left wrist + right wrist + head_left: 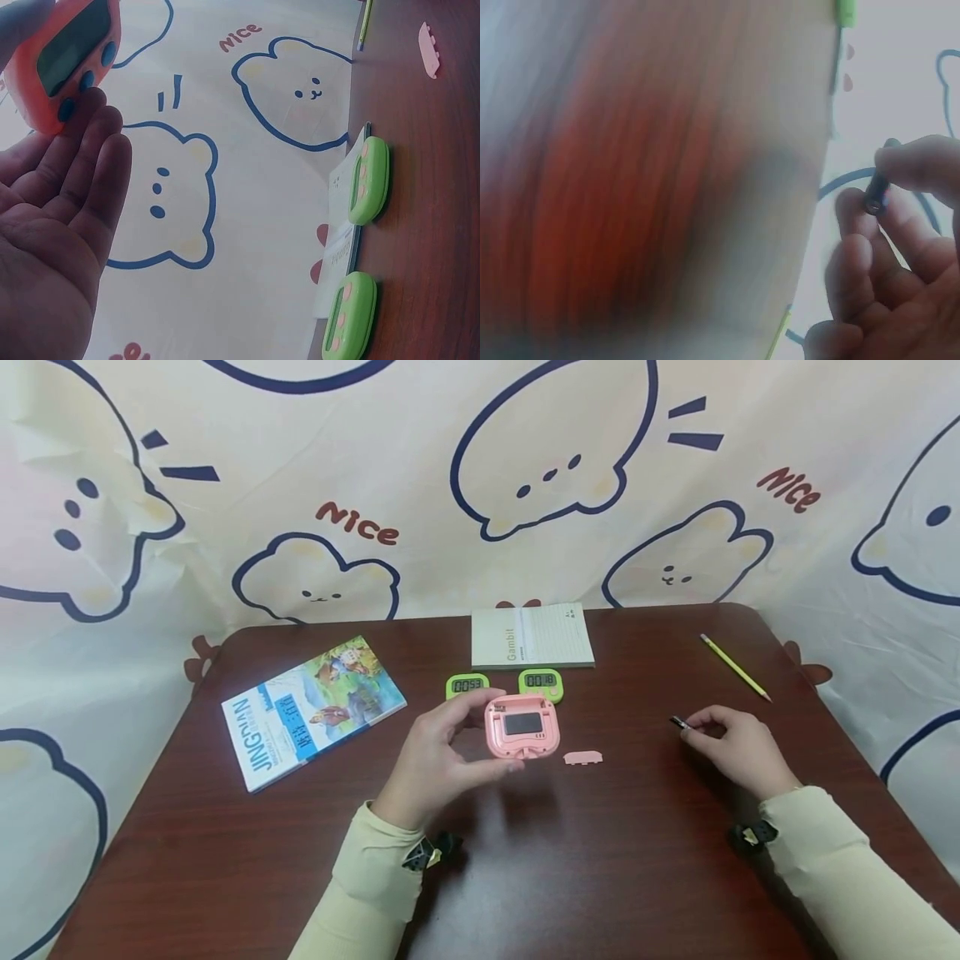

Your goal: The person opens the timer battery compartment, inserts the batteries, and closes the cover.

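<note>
My left hand (438, 760) grips a pink digital timer (522, 747) by its left side, thumb below and fingers above. Its back faces the head camera, with the battery compartment uncovered. The left wrist view shows the front of this timer (30, 90), with a grey screen and blue buttons. On the table just right of it lies the pink battery cover (583, 758). Farther right, my right hand (738, 747) pinches a small dark battery (680, 722) between thumb and fingertips. One metal end of the battery (876, 196) shows in the right wrist view.
Two green timers (542, 685) sit behind the pink one, before a pale notebook (555, 639). At the left lies a book (322, 710) with a colourful cover. A yellow-green pencil (731, 664) lies at the back right. A patterned cloth (427, 485) hangs behind the table.
</note>
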A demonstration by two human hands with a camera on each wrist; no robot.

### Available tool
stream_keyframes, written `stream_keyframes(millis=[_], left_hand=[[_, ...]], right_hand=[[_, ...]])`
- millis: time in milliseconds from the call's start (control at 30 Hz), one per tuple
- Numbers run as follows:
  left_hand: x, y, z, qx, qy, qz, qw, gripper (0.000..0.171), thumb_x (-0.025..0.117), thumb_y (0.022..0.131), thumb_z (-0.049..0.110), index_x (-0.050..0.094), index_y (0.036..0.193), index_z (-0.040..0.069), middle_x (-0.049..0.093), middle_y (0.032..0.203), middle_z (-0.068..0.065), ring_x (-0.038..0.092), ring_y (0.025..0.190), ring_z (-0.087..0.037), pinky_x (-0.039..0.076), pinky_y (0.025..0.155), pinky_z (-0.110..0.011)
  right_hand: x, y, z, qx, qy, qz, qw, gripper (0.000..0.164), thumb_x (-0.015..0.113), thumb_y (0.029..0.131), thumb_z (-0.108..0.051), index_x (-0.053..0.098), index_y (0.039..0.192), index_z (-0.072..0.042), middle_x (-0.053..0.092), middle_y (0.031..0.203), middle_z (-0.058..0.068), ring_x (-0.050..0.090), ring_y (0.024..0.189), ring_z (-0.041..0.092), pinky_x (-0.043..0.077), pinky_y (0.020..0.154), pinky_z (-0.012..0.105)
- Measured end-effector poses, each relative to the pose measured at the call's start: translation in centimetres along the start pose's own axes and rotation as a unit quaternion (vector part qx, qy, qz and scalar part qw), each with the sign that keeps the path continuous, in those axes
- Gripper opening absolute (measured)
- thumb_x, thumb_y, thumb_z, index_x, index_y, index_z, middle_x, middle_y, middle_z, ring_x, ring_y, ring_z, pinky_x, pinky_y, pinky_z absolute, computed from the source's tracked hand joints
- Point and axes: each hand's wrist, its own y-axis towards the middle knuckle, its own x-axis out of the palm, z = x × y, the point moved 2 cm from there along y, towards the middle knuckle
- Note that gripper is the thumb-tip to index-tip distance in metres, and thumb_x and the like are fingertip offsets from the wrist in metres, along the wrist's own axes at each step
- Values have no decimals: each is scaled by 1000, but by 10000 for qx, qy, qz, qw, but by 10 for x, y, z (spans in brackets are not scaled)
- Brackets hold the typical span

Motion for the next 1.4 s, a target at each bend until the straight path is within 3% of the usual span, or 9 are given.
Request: stream_keyframes(millis=[267,400,567,700,867,1000,1133,1400], left_hand=[[0,0,1,-11,-11,25,10000,71,93,72,20,60,135,18,68,123,6,64,109,-11,57,92,-39],[1,0,2,-5,-48,13,10000,71,93,72,20,60,135,18,68,124,5,64,109,-11,56,92,-43],[1,0,3,-39,-4,15,10000,71,93,72,21,60,135,19,68,123,6,64,108,-11,57,91,-38],[2,0,3,-11,8,-13,10000,70,93,73,21,60,135,19,67,123,6,64,108,-11,57,91,-36],[3,0,2,16,-39,-52,10000,69,92,74,20,60,135,18,67,123,6,64,109,-12,57,92,-41],[4,0,1,-37,-3,-50,10000,69,92,73,22,60,135,19,67,123,8,64,108,-11,57,91,-36],[4,0,1,-12,11,-62,10000,70,92,73,22,60,135,19,67,123,7,63,109,-12,56,91,-32],[5,1,0,89,-59,-140,9998,70,92,74,21,59,135,18,66,126,8,62,111,-11,56,93,-36]], right_hand=[[4,-6,-21,-296,547,824,9947,23,68,96,-32,72,106,-11,69,93,7,54,70,15,44,58,25],[2,-9,-39,-506,760,1090,9898,20,71,95,-30,74,106,-13,70,95,4,53,73,14,44,59,23],[-2,-14,-71,-974,1064,1324,9807,15,74,93,-23,76,106,-16,69,95,-1,53,76,13,43,60,21],[-4,-20,-100,-1319,1403,1318,9724,15,76,91,-16,77,106,-17,70,97,-3,55,78,12,44,61,21],[-4,-24,-134,-1586,1748,1244,9637,17,78,89,-12,77,105,-17,70,97,-4,55,77,15,46,61,22],[-2,-23,-155,-1766,1986,1072,9581,15,77,89,-11,78,103,-17,68,94,-5,54,76,17,45,60,24],[0,-21,-170,-1903,2029,952,9558,15,77,89,-11,78,102,-18,67,93,-6,53,75,17,45,59,25],[2,-16,-187,-2098,1793,657,9589,17,79,88,-10,78,103,-18,64,90,-8,52,75,16,44,61,26]])
